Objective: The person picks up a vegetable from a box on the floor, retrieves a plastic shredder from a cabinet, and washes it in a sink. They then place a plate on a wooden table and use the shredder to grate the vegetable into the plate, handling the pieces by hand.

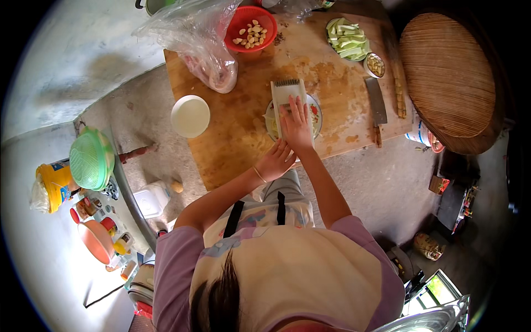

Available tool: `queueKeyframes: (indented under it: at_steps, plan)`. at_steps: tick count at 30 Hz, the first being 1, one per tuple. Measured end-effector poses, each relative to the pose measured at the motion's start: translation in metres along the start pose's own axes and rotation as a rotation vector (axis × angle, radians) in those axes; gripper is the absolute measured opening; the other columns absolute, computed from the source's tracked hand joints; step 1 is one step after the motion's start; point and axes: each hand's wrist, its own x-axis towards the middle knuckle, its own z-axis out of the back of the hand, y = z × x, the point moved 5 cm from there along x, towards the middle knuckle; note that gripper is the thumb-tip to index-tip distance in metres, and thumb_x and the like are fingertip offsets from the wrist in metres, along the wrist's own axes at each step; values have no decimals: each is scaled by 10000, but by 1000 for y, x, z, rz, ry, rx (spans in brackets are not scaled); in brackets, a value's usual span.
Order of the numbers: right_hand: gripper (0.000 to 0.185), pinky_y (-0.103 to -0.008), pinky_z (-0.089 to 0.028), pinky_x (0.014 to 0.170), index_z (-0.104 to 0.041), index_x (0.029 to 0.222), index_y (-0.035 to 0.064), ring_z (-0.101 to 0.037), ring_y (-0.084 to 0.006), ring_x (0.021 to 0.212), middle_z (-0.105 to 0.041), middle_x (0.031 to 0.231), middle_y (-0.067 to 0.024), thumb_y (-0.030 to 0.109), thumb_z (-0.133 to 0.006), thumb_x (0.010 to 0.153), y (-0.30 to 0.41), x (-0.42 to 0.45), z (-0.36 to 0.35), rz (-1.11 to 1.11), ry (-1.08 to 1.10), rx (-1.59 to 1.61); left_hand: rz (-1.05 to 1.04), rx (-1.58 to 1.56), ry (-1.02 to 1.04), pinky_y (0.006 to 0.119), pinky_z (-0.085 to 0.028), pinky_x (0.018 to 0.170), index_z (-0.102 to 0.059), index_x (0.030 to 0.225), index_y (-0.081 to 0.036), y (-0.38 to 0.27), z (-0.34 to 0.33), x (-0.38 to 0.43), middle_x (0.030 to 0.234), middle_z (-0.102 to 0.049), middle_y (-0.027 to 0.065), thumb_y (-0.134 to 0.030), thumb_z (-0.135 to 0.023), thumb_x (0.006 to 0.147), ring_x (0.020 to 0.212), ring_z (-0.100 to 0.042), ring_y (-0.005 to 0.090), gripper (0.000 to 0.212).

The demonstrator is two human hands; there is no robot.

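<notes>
A white slicer-grater (288,89) with a row of metal teeth at its far end lies over a flower-patterned plate (317,118). Pale shreds (271,124) show on the plate at the slicer's left side. My right hand (297,126) presses flat on the slicer, fingers stretched toward the far end; whatever may be under the palm is hidden. Close by, my left hand (274,162) grips the slicer's near end, its fingers beside my right wrist. A cleaver (376,101) rests at the right of the wooden board (232,157).
At the back are a red basket (267,14) of peeled garlic cloves (254,35) and a plastic bag (207,62) of meat. A white bowl (190,116) sits left. Green vegetable strips (347,39), a small bowl (376,65) and a round wooden lid (450,74) stand right.
</notes>
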Motion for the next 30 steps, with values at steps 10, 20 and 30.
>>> queueKeyframes:
  at_steps: [10, 20, 30]
  plan:
    - [500, -490, -122, 1146, -286, 1419, 35, -189, -305, 1407, -269, 1494, -139, 238, -388, 974, -8, 36, -21, -55, 96, -194, -29, 0, -21, 503, -422, 977, -556, 1121, -39, 0, 0, 0, 1217, -517, 238, -287, -653, 824, 1137, -527, 387, 399]
    - [492, -473, -138, 1145, -275, 1413, 29, -199, -302, 1402, -304, 1474, -137, 230, -389, 978, -7, 58, -23, -24, 50, -191, -16, -5, -29, 531, -399, 998, -563, 1086, -24, -2, -9, -4, 1297, -439, 310, -265, -615, 846, 1189, -483, 422, 343]
    - [463, -482, -180, 1126, -319, 1371, 29, -241, -311, 1381, -336, 1445, -151, 265, -385, 977, -33, 138, -45, -76, 10, -208, 1, -10, -52, 497, -410, 998, -596, 1073, -47, -1, -4, 0, 1338, -411, 271, -281, -640, 836, 1186, -490, 386, 336]
